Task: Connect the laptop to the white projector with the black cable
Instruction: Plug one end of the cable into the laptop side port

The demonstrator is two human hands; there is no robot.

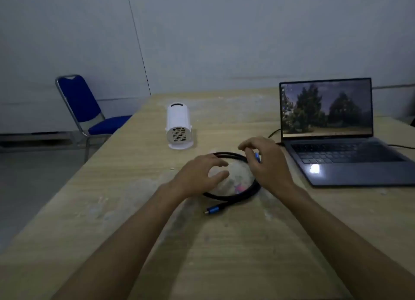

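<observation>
A black cable [233,197] lies coiled on the wooden table [134,210], one blue-sleeved plug [214,210] resting at the near side. My left hand [197,176] hovers over the coil's left part with fingers spread, holding nothing. My right hand [265,162] is curled at the coil's far right, thumb and fingers closing on the other blue plug [257,157]. The white projector [178,125] lies beyond the coil, its vented port end facing me. The open laptop [336,138] stands to the right with its screen lit.
A blue chair [87,111] stands off the table's far left corner. A thin dark cord [272,134] runs from the laptop's left side, another [402,146] trails off at its right. A grey wall lies behind.
</observation>
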